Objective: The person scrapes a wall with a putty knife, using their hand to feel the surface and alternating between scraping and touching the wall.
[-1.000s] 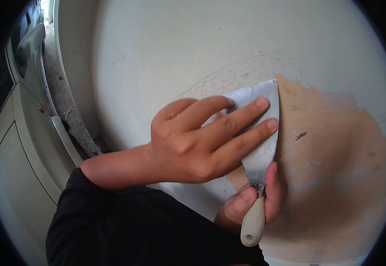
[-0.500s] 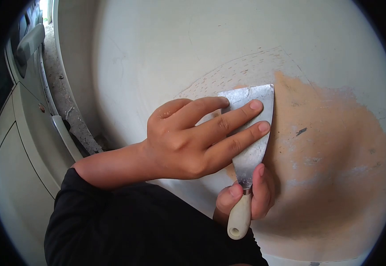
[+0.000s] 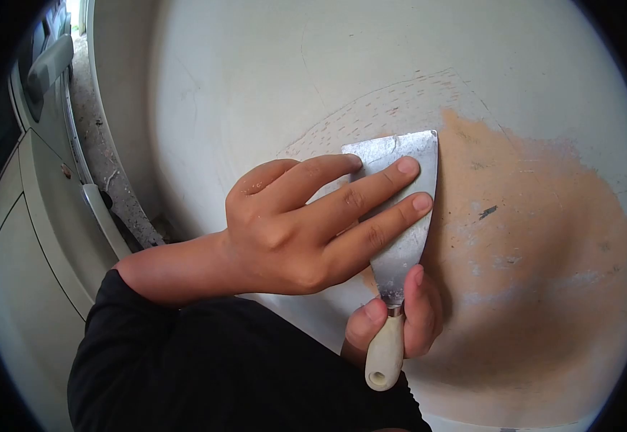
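Note:
A metal scraper (image 3: 413,241) with a pale handle lies with its wide blade edge upward on a curved, light-coloured panel (image 3: 249,65). My left hand (image 3: 285,230) reaches in from the left, three fingertips resting flat and spread on the blade, another finger curled back, its thumb hidden. Below it, my right hand (image 3: 421,317) grips the scraper around the neck and upper handle, its thumb and a finger showing on either side. Right of the blade spreads a tan filler patch (image 3: 537,223) with grey marks.
Pale car body panels (image 3: 25,273) and a door handle (image 3: 49,66) stand at the left. Between them and the curved panel runs a dirty, debris-speckled gap (image 3: 105,155). A black sleeve (image 3: 205,367) covers the bottom left.
Both hands and the scraper have shifted slightly left, with the blade edge a little higher. The fingers keep the same hold, and the view has moved a little.

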A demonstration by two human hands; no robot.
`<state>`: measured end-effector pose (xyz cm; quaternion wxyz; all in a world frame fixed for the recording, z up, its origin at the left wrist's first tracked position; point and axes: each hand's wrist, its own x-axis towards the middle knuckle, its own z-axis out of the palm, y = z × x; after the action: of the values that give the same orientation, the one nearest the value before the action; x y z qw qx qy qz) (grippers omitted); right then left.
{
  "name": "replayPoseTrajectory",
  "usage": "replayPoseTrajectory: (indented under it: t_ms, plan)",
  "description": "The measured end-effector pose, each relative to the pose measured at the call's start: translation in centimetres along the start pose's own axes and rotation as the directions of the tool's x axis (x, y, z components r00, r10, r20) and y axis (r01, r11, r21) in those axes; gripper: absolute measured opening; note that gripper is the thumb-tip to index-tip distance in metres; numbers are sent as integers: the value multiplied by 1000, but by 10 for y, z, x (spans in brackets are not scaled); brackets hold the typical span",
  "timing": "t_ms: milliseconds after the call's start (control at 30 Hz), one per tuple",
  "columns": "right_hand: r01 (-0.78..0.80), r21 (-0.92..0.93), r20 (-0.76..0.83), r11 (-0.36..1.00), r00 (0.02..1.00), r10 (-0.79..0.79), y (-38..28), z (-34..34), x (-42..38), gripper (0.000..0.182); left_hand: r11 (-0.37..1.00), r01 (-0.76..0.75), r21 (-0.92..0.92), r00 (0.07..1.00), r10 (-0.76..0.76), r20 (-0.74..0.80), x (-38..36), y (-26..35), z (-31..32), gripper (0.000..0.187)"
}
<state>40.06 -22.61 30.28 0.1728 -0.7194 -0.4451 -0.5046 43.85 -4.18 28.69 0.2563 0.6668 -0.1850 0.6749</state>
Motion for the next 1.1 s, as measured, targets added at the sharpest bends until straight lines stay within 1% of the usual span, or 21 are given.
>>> replayPoseTrajectory:
  t_ms: [67,100,167,200,267,300,367,433,500,567,600,667,700,767,933,1000,1067,1100]
  plan:
    - [43,-14,-37,999,998,-44,4,1,-3,50,1000,-3,-4,1000,3,-9,4,-1,0,46]
    - [41,-14,-34,999,999,-42,3,2,-3,50,1000,3,-13,1000,-3,-17,5,0,1,47]
    - [-17,-9,-76,1000,997,16,0,5,-3,51,1000,7,-13,1000,-7,-20,3,0,2,47]
    - [-15,-8,-74,1000,997,14,0,3,-2,51,1000,6,-10,1000,-6,-23,3,-1,2,47]
    - [26,-12,1,1000,1000,-26,-1,3,0,52,1000,-5,-9,999,5,-44,2,-2,6,47]
    - [24,-13,-3,1000,1000,-24,-2,4,-1,52,1000,-11,-13,998,10,-63,1,-3,7,47]
    - [-19,23,-44,1000,999,20,0,3,-4,52,1000,-8,-9,999,8,-48,4,-1,4,48]
    - [12,-3,-23,1000,1000,-13,1,-1,-4,51,1000,-2,-1,999,2,-39,3,3,2,49]
    - [40,-27,-13,999,999,-41,1,1,-5,51,1000,26,3,1000,-26,7,-1,5,-2,50]
    - [29,-19,-64,999,997,-30,0,3,-8,48,1000,20,-5,1000,-20,10,5,4,-4,50]
    - [27,-19,-65,999,998,-28,-1,4,-7,48,1000,21,-17,1000,-21,13,7,3,-4,49]
    - [-61,29,-75,998,995,63,-5,3,-4,47,1000,7,1,1000,-7,-6,8,2,1,49]
    - [-61,28,-73,998,995,63,-5,-1,0,47,1000,-9,20,1000,9,-24,7,2,3,49]
    - [39,82,89,996,995,-46,-2,-6,11,40,1000,-4,18,1000,5,-26,-4,3,4,49]
    - [26,38,81,999,996,-28,0,-6,9,37,1000,-6,1,1000,6,-20,8,-1,4,49]
    - [53,54,-81,997,995,-49,6,4,-3,46,1000,-6,-6,1000,6,-3,2,2,4,52]
    - [86,72,-111,994,991,-77,11,1,-8,46,1000,-18,-9,1000,18,18,-8,-1,6,55]
    - [118,88,-132,989,986,-106,13,1,-8,46,998,-65,3,997,65,29,-16,-5,7,60]
